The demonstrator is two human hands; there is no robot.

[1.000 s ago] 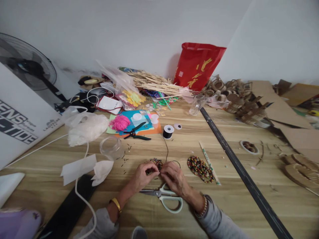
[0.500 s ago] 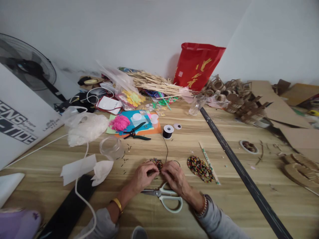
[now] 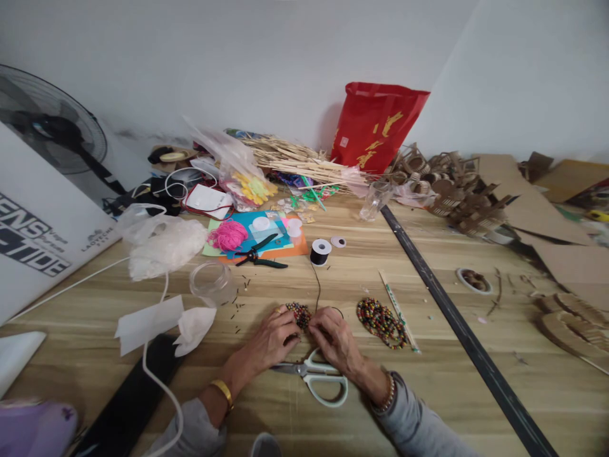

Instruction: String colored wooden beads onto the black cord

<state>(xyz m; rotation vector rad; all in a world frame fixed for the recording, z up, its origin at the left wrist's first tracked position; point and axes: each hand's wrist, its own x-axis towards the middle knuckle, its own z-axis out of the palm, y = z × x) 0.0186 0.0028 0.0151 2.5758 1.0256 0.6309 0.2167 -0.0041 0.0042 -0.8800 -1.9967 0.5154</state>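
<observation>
Small multicoloured beads (image 3: 299, 313) lie in a pile on the wooden table between my two hands. My left hand (image 3: 276, 333) rests low at the pile's left side, fingers curled down and close together; anything in its fingertips is hidden. At the right edge of the pile, my right hand (image 3: 333, 336) pinches a thin black cord (image 3: 318, 285). That cord runs up to a black spool (image 3: 320, 252) with white ends. Scissors (image 3: 326, 379) with pale handles lie below my hands. To the right is a coiled bead string (image 3: 382, 322).
A patterned thin stick (image 3: 398, 311) lies beside the coil. Pliers (image 3: 259, 254) and pink yarn (image 3: 228, 235) sit on coloured paper. A clear jar (image 3: 210, 284) stands left. A dark strip (image 3: 457, 324) crosses the table; a red bag (image 3: 380, 127) stands behind.
My left hand has turned and its fingers have dropped toward the table beside the beads, slightly away from my right hand. My right hand stays almost still.
</observation>
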